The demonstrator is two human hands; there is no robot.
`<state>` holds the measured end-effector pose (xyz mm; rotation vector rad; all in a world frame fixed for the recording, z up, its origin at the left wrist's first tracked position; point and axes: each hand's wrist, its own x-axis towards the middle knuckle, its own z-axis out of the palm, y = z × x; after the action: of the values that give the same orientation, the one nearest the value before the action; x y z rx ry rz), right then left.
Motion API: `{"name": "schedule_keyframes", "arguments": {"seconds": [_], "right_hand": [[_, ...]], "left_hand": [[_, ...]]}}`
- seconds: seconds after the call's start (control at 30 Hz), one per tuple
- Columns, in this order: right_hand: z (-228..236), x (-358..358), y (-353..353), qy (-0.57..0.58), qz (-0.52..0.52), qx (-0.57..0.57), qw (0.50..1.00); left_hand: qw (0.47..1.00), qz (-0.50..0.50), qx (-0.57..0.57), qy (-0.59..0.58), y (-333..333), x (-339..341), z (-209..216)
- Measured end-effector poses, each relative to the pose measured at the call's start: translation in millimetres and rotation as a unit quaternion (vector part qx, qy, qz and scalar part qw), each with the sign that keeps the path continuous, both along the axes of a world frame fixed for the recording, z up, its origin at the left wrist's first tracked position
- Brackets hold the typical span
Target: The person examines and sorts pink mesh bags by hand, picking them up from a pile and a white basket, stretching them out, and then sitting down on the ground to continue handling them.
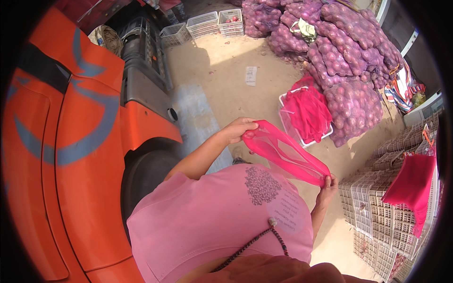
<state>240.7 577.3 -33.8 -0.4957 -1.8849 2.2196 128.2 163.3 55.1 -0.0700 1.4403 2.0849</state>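
Note:
A bright pink mesh bag (288, 153) is stretched out in front of me between my two hands. My left hand (240, 129) pinches its upper left end, fingers closed on the netting. At its lower right end my right hand (328, 185) is closed on the mesh edge. The bag's thin middle hangs loosely, and the ground shows through part of it. Beyond the bag, a white plastic crate (302, 141) holds a heap of more pink mesh bags (309, 113). Neither hand touches that crate.
Full purple net sacks of onions (354, 111) are piled at the far right. White crates (203, 26) stand at the back, one holding a few onions. An orange truck (89, 141) is close on my left. Stacked crates (373, 207), a pink cloth (413, 184) over them, stand right.

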Motion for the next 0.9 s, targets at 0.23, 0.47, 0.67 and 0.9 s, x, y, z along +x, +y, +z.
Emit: {"name": "schedule_keyframes", "arguments": {"seconds": [0.23,0.47,0.67,0.9], "right_hand": [[56,2,-10,-0.048,0.124,-0.374,0.918],[91,8,-50,-0.077,0.171,0.040,0.982],[46,7,-38,-0.050,0.136,0.266,0.953],[31,0,12,0.084,-0.026,-0.341,0.936]], "left_hand": [[0.953,0.063,0.291,-0.051,-8,-2,-5],[0.967,0.223,-0.091,0.082,-7,-13,9],[0.968,0.247,0.046,0.023,4,-9,3],[0.985,-0.120,-0.122,0.027,11,16,27]]}}
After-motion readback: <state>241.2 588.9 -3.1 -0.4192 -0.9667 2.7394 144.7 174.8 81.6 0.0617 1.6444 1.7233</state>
